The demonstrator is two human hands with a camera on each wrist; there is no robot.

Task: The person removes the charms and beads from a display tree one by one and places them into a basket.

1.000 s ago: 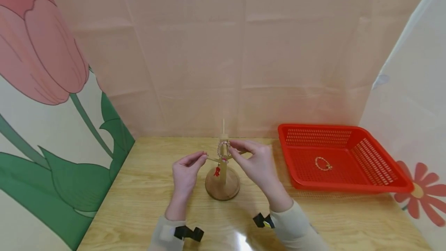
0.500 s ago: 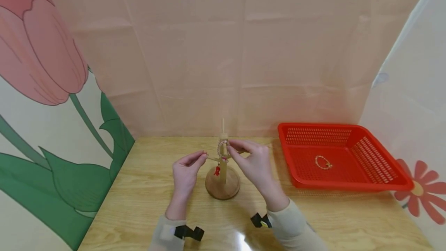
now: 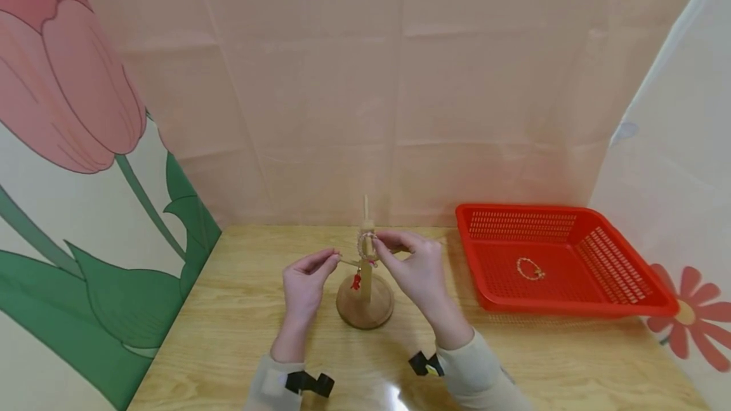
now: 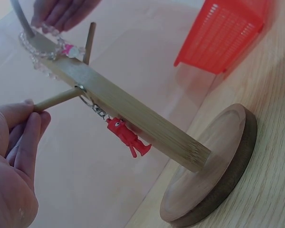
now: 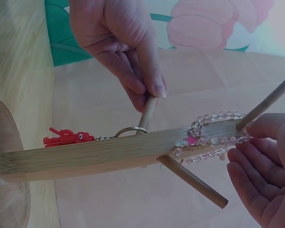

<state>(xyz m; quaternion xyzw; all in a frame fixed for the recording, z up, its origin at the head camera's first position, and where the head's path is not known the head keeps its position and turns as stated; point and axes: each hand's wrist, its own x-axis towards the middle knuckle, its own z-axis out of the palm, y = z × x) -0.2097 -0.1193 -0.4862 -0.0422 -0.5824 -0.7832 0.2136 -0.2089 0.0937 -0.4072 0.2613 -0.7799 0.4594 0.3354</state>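
Observation:
A wooden peg stand (image 3: 366, 284) with a round base stands on the table. My left hand (image 3: 305, 281) pinches the end of one side peg (image 4: 59, 99) between thumb and fingers. From that peg a keychain with a red figure (image 4: 126, 135) hangs by its metal ring, against the post. A clear and pink beaded bracelet (image 5: 218, 141) loops about the upper post, near the base of an upper peg (image 5: 266, 103). My right hand (image 3: 417, 265) pinches the bracelet's edge with thumb and fingertips. The opposite side peg (image 5: 194, 183) points away below the bracelet.
To the right, a red plastic basket (image 3: 565, 305) holds another beaded bracelet (image 3: 530, 269). A pinkish cloth backdrop (image 3: 320, 81) rises behind the wood-grain table (image 3: 228, 335). Printed flower panels flank both sides.
My right hand has shifted very slightly left, and the bracelet's lower end has swung a little to the right. The left hand stays on its peg.

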